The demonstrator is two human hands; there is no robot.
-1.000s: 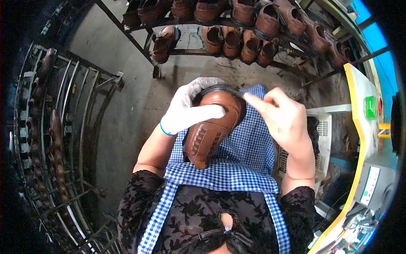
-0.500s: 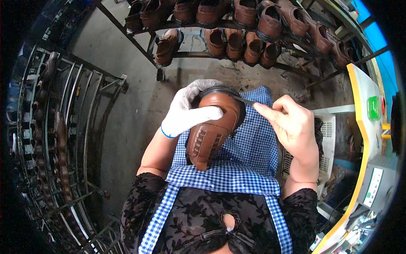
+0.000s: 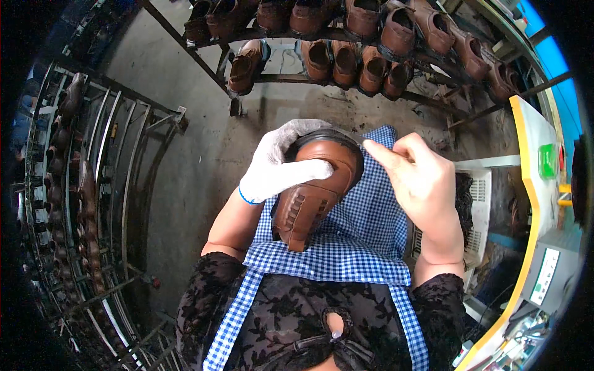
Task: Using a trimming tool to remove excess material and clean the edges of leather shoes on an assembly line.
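A brown leather shoe (image 3: 309,201) with a thick black sole (image 3: 331,135) rests against my blue-and-white checked apron (image 3: 371,216), toe pointing away from me. My left hand (image 3: 275,164), in a white knit glove, grips it with the thumb across the upper and the fingers behind the sole. My bare right hand (image 3: 424,179) pinches a thin dark tool (image 3: 356,137) between thumb and forefinger. That tool's tip lies by the sole edge at the toe; its exact kind is too fine to make out.
Brown shoes (image 3: 315,15) line a metal rack ahead of me. At the left stands another rack (image 3: 127,161) holding more shoes. A white plastic basket (image 3: 479,213) with dark stuff sits to my right, beside a yellow-edged table (image 3: 526,161) bearing a green object (image 3: 547,161) and a grey box.
My right hand has shifted slightly up and left along the toe with the tool, and more of the tool is hidden. The shoe has tilted and moved slightly right with my left hand.
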